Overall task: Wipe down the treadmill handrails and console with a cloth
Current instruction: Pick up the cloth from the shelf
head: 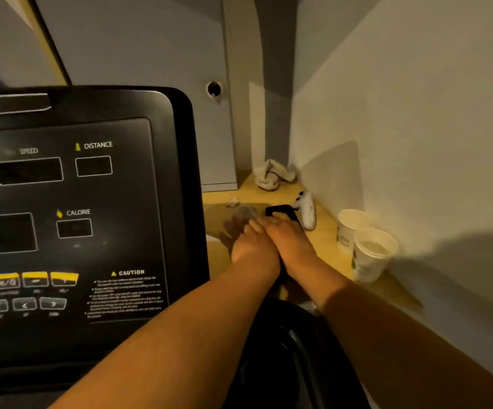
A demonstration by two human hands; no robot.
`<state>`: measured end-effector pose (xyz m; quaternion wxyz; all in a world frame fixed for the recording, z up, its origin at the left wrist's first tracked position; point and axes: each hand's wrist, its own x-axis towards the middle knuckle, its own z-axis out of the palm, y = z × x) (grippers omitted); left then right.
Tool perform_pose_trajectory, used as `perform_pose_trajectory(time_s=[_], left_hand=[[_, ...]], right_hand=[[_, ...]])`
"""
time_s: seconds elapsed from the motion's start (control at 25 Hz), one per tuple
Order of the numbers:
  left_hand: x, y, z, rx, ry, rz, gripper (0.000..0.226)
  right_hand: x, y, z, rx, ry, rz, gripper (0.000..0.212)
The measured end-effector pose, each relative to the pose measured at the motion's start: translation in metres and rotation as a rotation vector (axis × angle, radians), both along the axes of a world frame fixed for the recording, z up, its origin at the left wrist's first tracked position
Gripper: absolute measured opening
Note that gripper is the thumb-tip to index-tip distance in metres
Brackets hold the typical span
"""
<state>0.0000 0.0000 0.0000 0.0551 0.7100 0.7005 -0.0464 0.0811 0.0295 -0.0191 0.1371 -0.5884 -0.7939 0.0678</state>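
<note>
- The console point(71, 202) is at your left; leave it until the rail is done.
- Your left hand point(251, 243) lies on the grey cloth point(243, 215); its grip is too blurred to tell. Press evenly.
- Your right hand point(288, 239), touching the left, covers the handrail point(282, 208); its curl is hidden. Steady the rail.

Glossy black plastic console point(71, 202)

Left grip point(254, 243), right grip point(289, 237), forearms point(180, 335): seemingly all bare.

2 paper cups point(372, 255) stand on the wooden ledge point(327, 240) near a white controller point(307, 211).
</note>
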Motion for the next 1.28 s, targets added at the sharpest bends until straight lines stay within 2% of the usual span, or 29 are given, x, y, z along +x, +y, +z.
perform_pose_trajectory(time_s=[0.12, 0.2, 0.32, 0.4, 0.48, 0.6, 0.64, 0.72, 0.8, 0.88, 1.0, 1.08, 1.16, 1.28], left_hand=[[-0.004, 0.025, -0.015, -0.042, -0.004, 0.136, 0.077], [-0.001, 0.025, -0.012, -0.138, -0.009, 0.106, 0.072], [0.010, 0.013, -0.010, -0.191, 0.038, 0.052, 0.072], [0.008, 0.016, -0.014, -0.211, -0.002, 0.131, 0.076], [0.011, 0.008, 0.006, -0.142, -0.042, 0.077, 0.080], [0.017, -0.007, 0.027, 0.120, -0.304, -0.007, 0.077], [0.018, -0.011, 0.031, 0.226, -0.386, -0.043, 0.074], [0.021, -0.025, 0.036, 0.407, -0.559, -0.195, 0.060], [0.023, -0.047, 0.049, 0.451, -0.824, -0.373, 0.036], [0.022, -0.076, 0.065, 0.363, -1.092, -0.404, 0.021], [0.002, -0.124, 0.093, 0.176, -1.532, -0.275, 0.012], [-0.023, -0.164, 0.110, 0.070, -1.716, -0.244, 0.011], [-0.057, -0.205, 0.125, 0.160, -1.768, -0.191, 0.012], [-0.129, -0.257, 0.128, 0.460, -1.587, -0.057, 0.011]], right_hand=[[-0.014, 0.032, 0.000, -0.068, -0.139, -0.084, 0.033], [-0.019, 0.045, -0.004, -0.094, -0.237, -0.122, 0.025], [-0.019, 0.052, -0.013, -0.108, -0.250, -0.144, 0.029], [-0.019, 0.052, -0.007, -0.067, -0.246, -0.140, 0.031], [-0.011, 0.042, 0.000, 0.064, -0.051, -0.128, 0.020], [0.020, 0.004, 0.011, 0.199, 0.657, -0.236, 0.016], [0.032, -0.012, 0.020, 0.180, 0.843, -0.239, 0.010], [0.053, -0.048, 0.047, 0.164, 1.101, -0.244, 0.014], [0.068, -0.084, 0.082, 0.189, 1.203, -0.253, 0.021], [0.075, -0.115, 0.109, 0.130, 1.306, -0.180, 0.027], [0.067, -0.155, 0.141, -0.295, 1.662, 0.001, 0.039], [0.046, -0.180, 0.155, -0.464, 1.718, 0.148, 0.045], [0.009, -0.205, 0.160, -0.486, 1.760, 0.285, 0.037], [-0.067, -0.234, 0.151, -0.610, 1.840, 0.343, 0.040]])
